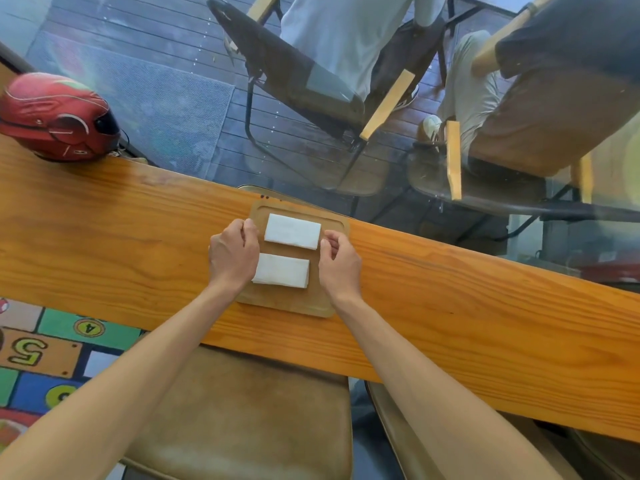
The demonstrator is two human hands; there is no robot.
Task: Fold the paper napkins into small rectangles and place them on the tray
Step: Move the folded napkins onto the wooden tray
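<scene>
A wooden tray (287, 301) lies on the long wooden counter (104, 244) in front of me. Two white napkins folded into small rectangles rest on it: the far napkin (292, 231) near the tray's back edge and the near napkin (282, 270) just below it. My left hand (233, 252) sits at the tray's left side, its fingers curled by the far napkin's left end and its palm over the near napkin's left edge. My right hand (337, 259) hovers at the tray's right side, fingers curled next to the far napkin's right end. Neither hand visibly grips a napkin.
A red helmet (57, 116) sits on the counter at the far left. Behind the counter is a glass pane, with chairs (311, 91) and seated people's legs beyond it. A brown padded stool (242, 417) stands under my arms, above a colourful floor mat (41, 355).
</scene>
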